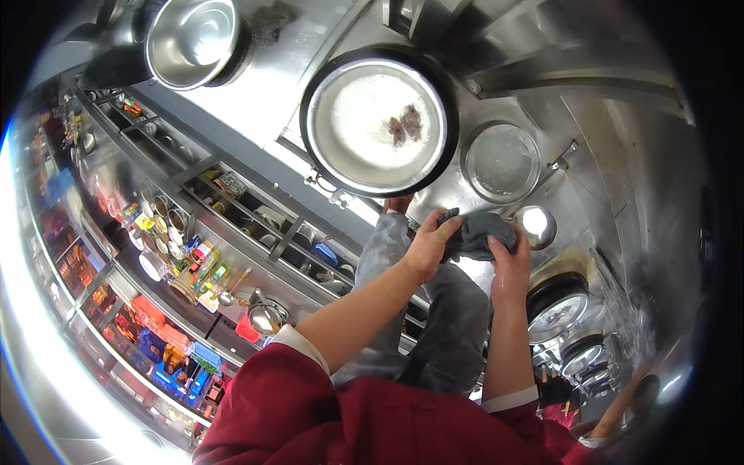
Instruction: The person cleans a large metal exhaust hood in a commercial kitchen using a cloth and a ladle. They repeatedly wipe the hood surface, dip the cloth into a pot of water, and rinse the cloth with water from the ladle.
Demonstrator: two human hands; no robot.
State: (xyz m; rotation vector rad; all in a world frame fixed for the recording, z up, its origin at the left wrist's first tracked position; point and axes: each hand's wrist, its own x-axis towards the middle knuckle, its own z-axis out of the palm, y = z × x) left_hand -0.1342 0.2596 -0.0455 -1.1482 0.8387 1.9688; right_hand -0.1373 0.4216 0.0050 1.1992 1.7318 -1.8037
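My left hand (429, 247) and my right hand (511, 261) grip opposite ends of a bunched dark grey cloth (485, 235) in front of my legs. Beyond them sits a large metal wok (354, 145) in a black ring, with reddish-brown patches on its bright inner surface. Right of it stands a round basin of cloudy water (503, 163), beside a metal tap (564, 157). A shiny round metal vessel (537, 224) is just past my right fingers; its exact kind is unclear.
A deep steel pot (195, 43) stands at upper left. Along the left runs a steel counter (256, 232) with open shelves, seasoning bowls, bottles and a metal strainer (266, 318). Further woks (558, 319) line the right side. Another person's arm (619, 407) shows at lower right.
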